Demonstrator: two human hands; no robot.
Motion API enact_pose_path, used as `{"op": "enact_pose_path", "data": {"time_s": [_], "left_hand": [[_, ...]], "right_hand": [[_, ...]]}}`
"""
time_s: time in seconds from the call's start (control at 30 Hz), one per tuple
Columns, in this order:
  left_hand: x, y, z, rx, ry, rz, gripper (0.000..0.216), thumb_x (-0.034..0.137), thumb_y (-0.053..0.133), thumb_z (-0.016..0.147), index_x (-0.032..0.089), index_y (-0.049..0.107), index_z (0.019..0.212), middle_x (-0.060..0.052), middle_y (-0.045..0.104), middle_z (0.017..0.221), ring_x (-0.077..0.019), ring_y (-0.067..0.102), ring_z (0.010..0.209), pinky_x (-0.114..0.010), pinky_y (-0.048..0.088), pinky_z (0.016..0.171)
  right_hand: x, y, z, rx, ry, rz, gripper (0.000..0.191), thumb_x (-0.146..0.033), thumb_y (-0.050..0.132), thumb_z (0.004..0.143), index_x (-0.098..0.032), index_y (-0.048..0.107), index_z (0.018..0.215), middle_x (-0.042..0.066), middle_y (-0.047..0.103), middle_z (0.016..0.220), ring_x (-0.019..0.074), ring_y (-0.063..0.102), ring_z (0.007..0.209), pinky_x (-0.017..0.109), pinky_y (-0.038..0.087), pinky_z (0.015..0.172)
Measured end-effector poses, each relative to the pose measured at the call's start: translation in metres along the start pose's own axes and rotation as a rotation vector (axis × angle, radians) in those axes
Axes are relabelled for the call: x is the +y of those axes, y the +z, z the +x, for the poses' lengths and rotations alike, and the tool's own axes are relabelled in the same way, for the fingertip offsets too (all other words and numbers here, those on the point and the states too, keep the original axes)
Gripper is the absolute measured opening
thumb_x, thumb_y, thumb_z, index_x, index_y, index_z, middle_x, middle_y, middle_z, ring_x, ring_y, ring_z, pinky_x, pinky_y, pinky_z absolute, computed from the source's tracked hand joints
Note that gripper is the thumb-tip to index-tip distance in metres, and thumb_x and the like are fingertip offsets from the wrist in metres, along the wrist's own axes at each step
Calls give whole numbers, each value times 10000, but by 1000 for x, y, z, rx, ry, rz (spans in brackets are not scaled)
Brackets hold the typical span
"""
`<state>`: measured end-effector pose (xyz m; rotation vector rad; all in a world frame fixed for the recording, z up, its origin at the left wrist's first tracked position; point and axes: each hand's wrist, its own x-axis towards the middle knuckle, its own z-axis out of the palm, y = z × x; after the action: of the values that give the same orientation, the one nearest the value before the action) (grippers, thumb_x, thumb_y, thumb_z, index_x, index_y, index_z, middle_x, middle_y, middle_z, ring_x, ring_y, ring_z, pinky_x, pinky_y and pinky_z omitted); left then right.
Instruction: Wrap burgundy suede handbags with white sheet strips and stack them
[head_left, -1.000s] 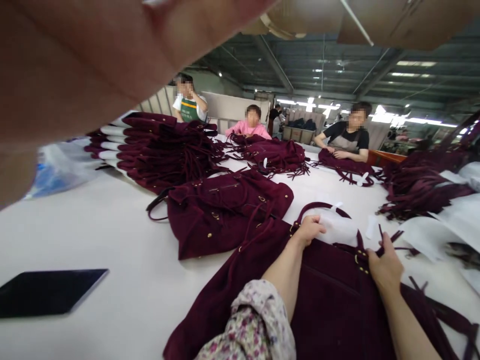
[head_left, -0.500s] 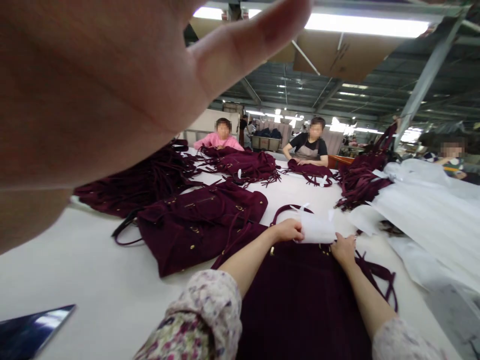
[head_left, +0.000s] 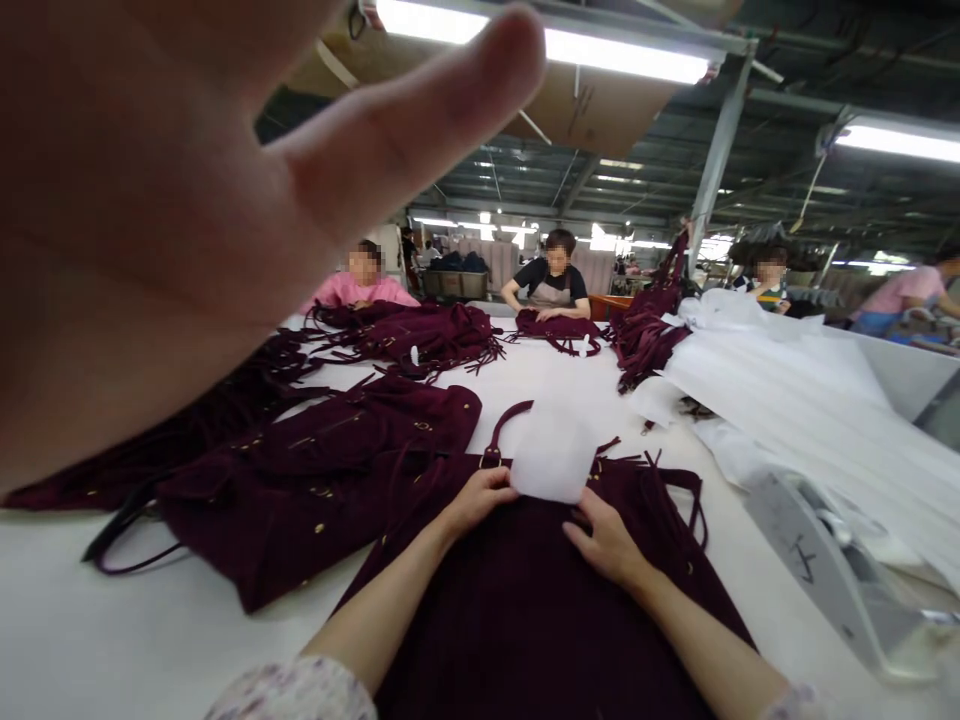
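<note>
A burgundy suede bag [head_left: 525,620] with fringe and gold studs lies flat on the white table in front of me. A white sheet of paper [head_left: 551,460] rests at its top edge, between the handle ends. My left hand [head_left: 480,497] is curled on the sheet's left lower corner. My right hand [head_left: 606,540] lies on the bag with its fingers spread, fingertips at the sheet's lower right edge.
Another person's hand [head_left: 187,200] fills the upper left, close to the camera. More burgundy bags [head_left: 315,480] lie left and behind. A pile of white sheets [head_left: 787,400] and a grey device [head_left: 817,560] sit at the right. Co-workers [head_left: 551,285] sit along the far side.
The view has swung right and the dark tablet has left it. Both my hands have come closer together, with the white sheet now centred at the bag's top edge.
</note>
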<state>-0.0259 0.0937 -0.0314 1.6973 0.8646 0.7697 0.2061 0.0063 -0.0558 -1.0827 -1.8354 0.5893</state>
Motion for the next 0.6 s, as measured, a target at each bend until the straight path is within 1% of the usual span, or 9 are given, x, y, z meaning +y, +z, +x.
{"op": "enact_pose_path", "data": {"time_s": [0.07, 0.13, 0.27, 0.4, 0.53, 0.6], "left_hand": [[-3, 0, -1, 23, 5, -22, 177, 304, 671, 669, 148, 651, 750, -22, 678, 800, -185, 614, 775, -295, 469, 762], [-5, 0, -1, 40, 10, -36, 154, 282, 684, 653, 150, 640, 719, -9, 664, 774, -174, 603, 762, -279, 459, 750], [-5, 0, -2, 55, 13, -50, 136, 256, 687, 645, 150, 646, 719, -3, 662, 780, -175, 598, 771, -270, 448, 742], [-7, 0, -3, 62, 19, -54, 148, 246, 688, 638, 151, 669, 750, -10, 676, 800, -198, 609, 812, -290, 453, 773], [-12, 3, -4, 89, 20, -60, 148, 255, 688, 634, 153, 664, 738, -12, 669, 759, -220, 612, 828, -298, 456, 761], [-16, 4, -3, 109, 18, -62, 144, 257, 687, 629, 152, 652, 720, -13, 659, 741, -219, 608, 814, -299, 455, 751]], "right_hand": [[4, 12, -12, 102, -30, -86, 408, -229, 537, 837, -202, 581, 1242, 85, 608, 1224, 234, 572, 1130, 375, 483, 965], [7, 17, -15, 140, -34, -144, 332, -276, 536, 873, -200, 622, 1184, 88, 644, 1162, 241, 601, 1088, 374, 483, 965], [9, 17, -13, 142, -54, -200, 294, -331, 503, 921, -215, 651, 1148, 74, 660, 1142, 230, 616, 1070, 346, 491, 950], [8, 17, -14, 152, -73, -251, 282, -349, 483, 938, -219, 675, 1098, 66, 676, 1087, 223, 635, 1016, 331, 505, 915], [14, 20, -18, 143, -55, -303, 294, -377, 467, 946, -212, 704, 1001, 71, 697, 993, 231, 652, 946, 338, 525, 866], [18, 21, -19, 141, -41, -332, 310, -388, 466, 946, -205, 716, 969, 79, 706, 974, 244, 658, 934, 360, 528, 867]]}}
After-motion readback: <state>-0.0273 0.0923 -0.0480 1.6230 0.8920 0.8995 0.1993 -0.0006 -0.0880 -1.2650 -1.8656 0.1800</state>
